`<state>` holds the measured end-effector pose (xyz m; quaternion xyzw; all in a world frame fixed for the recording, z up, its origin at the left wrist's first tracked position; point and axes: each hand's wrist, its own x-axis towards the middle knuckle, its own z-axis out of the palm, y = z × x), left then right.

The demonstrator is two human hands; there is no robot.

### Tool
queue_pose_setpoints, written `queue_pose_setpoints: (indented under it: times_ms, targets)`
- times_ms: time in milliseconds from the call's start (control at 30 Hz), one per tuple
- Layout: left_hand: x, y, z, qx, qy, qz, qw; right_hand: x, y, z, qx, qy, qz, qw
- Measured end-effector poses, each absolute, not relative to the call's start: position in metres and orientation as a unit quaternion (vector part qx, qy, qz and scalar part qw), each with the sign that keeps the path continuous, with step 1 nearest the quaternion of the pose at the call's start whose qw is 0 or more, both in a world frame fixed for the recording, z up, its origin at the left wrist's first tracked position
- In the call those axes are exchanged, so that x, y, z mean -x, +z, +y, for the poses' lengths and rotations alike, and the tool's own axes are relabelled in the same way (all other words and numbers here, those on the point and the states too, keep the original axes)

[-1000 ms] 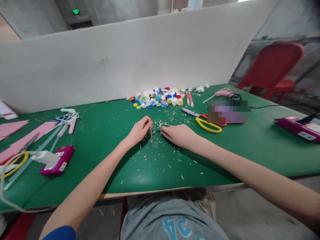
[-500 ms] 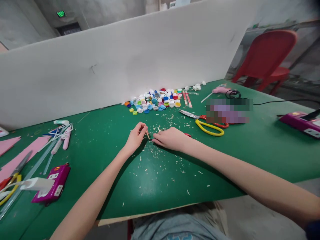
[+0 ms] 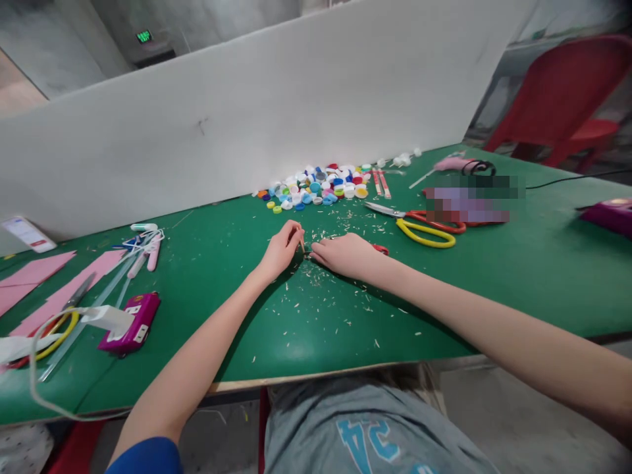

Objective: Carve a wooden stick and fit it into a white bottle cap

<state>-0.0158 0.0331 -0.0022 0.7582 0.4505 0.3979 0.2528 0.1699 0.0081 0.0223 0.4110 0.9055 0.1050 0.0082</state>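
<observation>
My left hand (image 3: 282, 249) is closed on a thin wooden stick (image 3: 303, 246), which points down toward the table. Close beside it on the right, my right hand (image 3: 345, 254) is wrapped round a small red-handled tool (image 3: 381, 249). Its dark, narrow tip shows between the two hands, against the lower end of the stick. Most of the tool is covered by my right hand, so I cannot tell its exact kind. Pale wood shavings (image 3: 320, 289) lie scattered on the green table (image 3: 222, 263) around and below both hands.
Behind my hands is a pile of colourful bottle caps (image 3: 316, 187), against a white partition (image 3: 237, 118). Large scissors (image 3: 424, 224) and a pink glue gun (image 3: 454, 163) lie to the right. At left are a purple power strip (image 3: 131, 322), pink sheets (image 3: 34, 283) and another pair of scissors (image 3: 69, 319).
The camera view has shifted, so the table and both hands appear further right and higher. Both hands keep their hold, with the stick still against the tool's tip.
</observation>
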Motion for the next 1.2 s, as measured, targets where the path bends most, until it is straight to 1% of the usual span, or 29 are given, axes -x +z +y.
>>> queue_pose_setpoints:
  times_ms: [233, 667, 1033, 1200]
  targets:
    - [0.0144, 0.0003, 0.0265, -0.763, 0.407, 0.435, 0.251, -0.1703, 0.0203, 0.0098, -0.415, 0.120, 0.902, 0.010]
    - [0.0163, -0.0046, 0.0321, -0.760, 0.417, 0.436, 0.244, -0.1714, 0.0142, 0.0102, -0.417, 0.145, 0.897, -0.013]
    - [0.0173, -0.0051, 0.0303, -0.760, 0.416, 0.435, 0.247, -0.1680, 0.0218, 0.0114, -0.421, 0.126, 0.898, 0.025]
    - [0.0163, -0.0061, 0.0310, -0.763, 0.416, 0.431, 0.244, -0.1690, 0.0228, 0.0129, -0.408, 0.137, 0.902, 0.033]
